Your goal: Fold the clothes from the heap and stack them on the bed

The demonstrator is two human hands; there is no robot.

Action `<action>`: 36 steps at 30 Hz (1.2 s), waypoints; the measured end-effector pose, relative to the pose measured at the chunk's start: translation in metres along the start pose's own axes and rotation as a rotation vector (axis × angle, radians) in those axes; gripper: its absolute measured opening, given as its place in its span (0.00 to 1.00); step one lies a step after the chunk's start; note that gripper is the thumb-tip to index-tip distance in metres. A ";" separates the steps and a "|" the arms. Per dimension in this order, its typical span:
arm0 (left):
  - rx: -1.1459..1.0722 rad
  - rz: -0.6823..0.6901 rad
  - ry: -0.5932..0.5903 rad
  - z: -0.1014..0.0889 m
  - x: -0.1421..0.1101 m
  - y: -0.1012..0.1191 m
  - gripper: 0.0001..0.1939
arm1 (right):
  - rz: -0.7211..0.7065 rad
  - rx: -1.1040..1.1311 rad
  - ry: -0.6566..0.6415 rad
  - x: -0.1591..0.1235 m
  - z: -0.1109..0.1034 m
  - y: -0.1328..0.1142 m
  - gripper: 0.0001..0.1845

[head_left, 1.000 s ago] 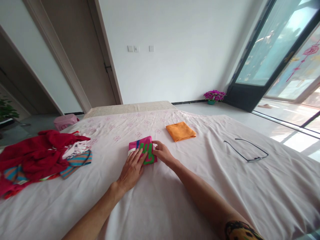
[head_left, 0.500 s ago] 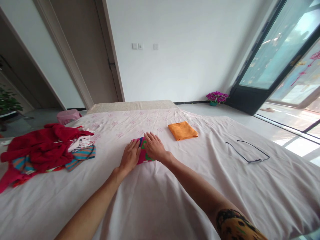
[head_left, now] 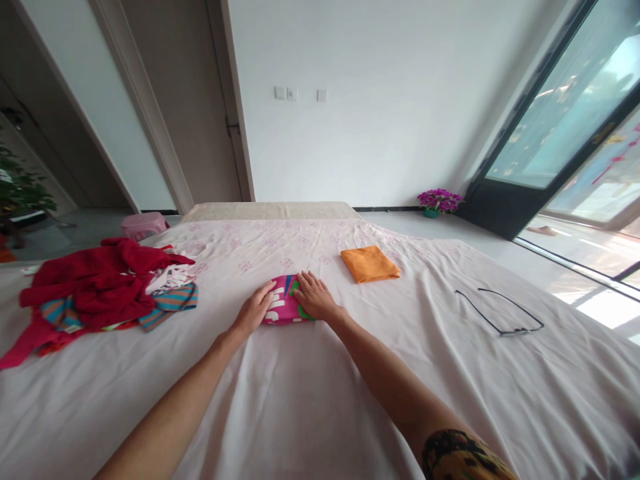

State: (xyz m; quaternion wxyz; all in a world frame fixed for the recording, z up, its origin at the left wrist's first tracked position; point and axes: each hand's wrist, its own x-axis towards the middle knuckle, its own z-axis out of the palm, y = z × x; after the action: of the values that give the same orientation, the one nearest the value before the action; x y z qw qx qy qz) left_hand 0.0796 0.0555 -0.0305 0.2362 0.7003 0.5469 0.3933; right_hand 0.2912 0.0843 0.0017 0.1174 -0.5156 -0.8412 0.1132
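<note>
A small folded pink cloth (head_left: 283, 304) with green and white marks lies on the pale sheet of the bed (head_left: 310, 400). My left hand (head_left: 255, 308) rests flat against its left edge, fingers stretched out. My right hand (head_left: 314, 297) lies flat on its right part, palm down. Neither hand grips the cloth. A folded orange cloth (head_left: 369, 263) sits a little beyond, to the right of my right hand.
A heap of red and striped clothes (head_left: 100, 287) lies at the bed's left side. A black wire hanger (head_left: 500, 312) lies on the right. A pink stool (head_left: 145, 225), a door and a pot of purple flowers (head_left: 440, 200) stand beyond the bed.
Both hands went from covering the top of the pink cloth to its left and right sides, so more of it shows. The camera view shifted slightly.
</note>
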 end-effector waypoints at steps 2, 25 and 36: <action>-0.058 -0.057 0.039 -0.010 -0.011 -0.001 0.23 | 0.000 -0.009 -0.018 0.001 -0.001 0.000 0.34; 0.161 0.196 0.198 -0.023 -0.058 0.023 0.13 | -0.324 0.003 0.200 -0.032 -0.004 -0.044 0.05; 0.366 0.350 0.121 -0.004 -0.051 0.044 0.08 | -0.041 0.118 0.212 -0.011 -0.035 -0.033 0.20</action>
State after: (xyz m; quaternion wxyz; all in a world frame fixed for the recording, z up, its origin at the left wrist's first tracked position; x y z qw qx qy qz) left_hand 0.0972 -0.0066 -0.0091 0.0010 0.7905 0.4927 0.3639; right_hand 0.2790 0.0618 0.0443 0.2381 -0.4996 -0.8262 0.1050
